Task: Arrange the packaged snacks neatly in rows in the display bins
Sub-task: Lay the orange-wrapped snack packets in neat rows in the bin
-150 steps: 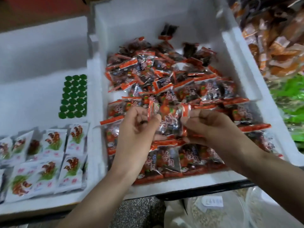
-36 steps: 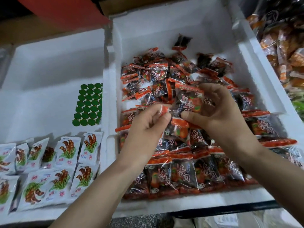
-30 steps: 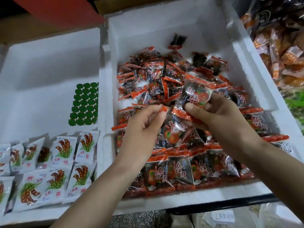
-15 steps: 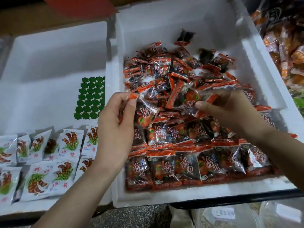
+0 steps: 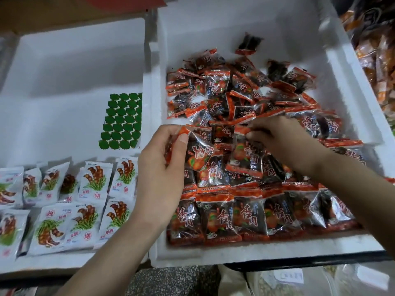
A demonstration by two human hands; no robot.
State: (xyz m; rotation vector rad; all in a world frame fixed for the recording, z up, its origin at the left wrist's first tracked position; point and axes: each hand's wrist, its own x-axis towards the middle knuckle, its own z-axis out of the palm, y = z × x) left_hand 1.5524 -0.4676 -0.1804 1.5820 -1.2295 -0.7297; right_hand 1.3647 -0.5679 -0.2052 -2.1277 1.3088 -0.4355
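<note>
Head view looks down into a white foam bin filled with red-and-dark snack packets. Over the bin's middle, toward its left wall, the left hand pinches the held packet by its orange top seal between thumb and forefinger. The packet hangs tilted, lifted off those beneath it. Just right of it, also above the bin's middle, the right hand reaches in from the bin's right side. Its fingers are curled round the orange seal of a second packet, which rests partly on the packets below. Along the bin's near wall a front row of packets lies side by side, labels facing up. Toward the bin's far wall a loose heap lies jumbled. Left of the bin, against its wall, stands a neighbouring bin holding white packets in rows and a green sheet of discs. Right of the bin lie orange bags.
</note>
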